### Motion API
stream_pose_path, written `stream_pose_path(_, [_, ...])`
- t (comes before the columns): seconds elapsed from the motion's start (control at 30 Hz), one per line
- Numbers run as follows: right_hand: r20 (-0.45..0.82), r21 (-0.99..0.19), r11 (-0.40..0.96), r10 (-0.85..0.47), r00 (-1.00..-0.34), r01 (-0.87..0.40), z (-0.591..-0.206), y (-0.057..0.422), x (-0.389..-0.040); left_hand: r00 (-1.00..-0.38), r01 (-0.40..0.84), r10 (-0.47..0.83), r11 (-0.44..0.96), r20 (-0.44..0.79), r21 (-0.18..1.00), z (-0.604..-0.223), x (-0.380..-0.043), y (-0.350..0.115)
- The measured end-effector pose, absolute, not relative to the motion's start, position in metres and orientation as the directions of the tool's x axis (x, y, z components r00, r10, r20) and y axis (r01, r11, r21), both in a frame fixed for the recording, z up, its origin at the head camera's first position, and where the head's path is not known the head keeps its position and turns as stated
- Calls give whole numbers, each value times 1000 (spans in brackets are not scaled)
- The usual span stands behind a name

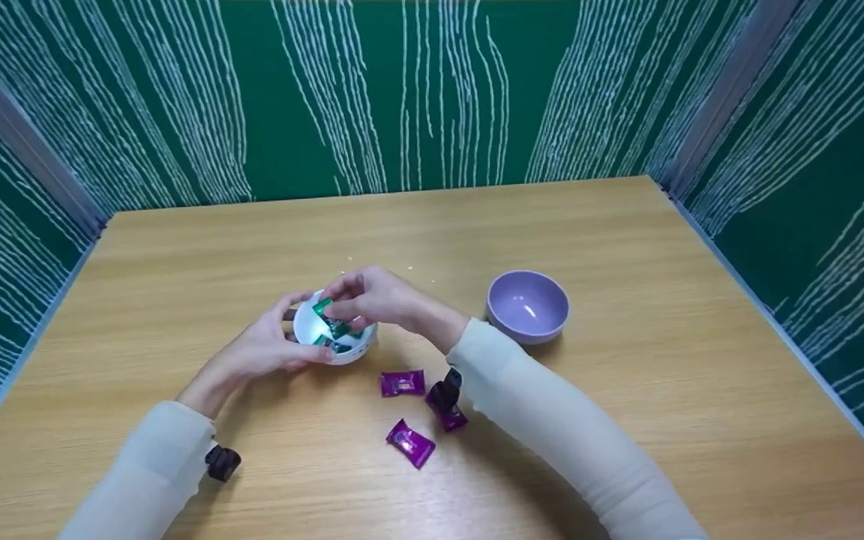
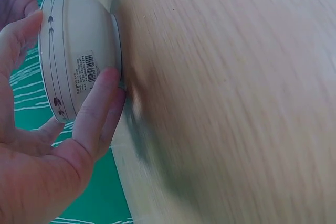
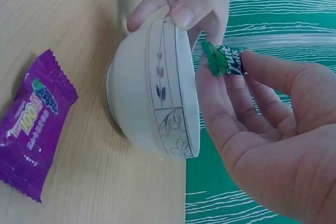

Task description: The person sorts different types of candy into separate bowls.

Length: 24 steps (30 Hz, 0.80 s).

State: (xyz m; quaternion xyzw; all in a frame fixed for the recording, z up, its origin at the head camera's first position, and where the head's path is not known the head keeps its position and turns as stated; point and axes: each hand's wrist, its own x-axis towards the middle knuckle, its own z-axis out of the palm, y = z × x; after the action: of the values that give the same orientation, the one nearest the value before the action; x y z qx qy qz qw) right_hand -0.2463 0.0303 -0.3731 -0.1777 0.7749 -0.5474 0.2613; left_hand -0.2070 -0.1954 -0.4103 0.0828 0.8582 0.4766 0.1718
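A white bowl with a thin blue leaf pattern stands on the table, and my left hand grips it by its side, thumb at the near rim. In the left wrist view a barcode label shows on its wall beside the fingers. Over the bowl's mouth, my right hand pinches a green wrapped candy between thumb and fingers. More green candies lie inside the bowl, partly hidden by the right hand.
To the right stands a purple bowl. Three purple wrapped candies lie on the wooden table, one partly covered by the right wrist's camera. Small pale specks dot the table behind the white bowl. Green walls with white streaks surround the table.
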Motion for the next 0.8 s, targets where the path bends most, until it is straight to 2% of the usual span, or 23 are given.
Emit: stream_pose_path(0.8, [-284, -932, 349, -526, -802, 100, -369, 26, -259, -925, -38, 300, 538, -233, 842, -411, -209, -198])
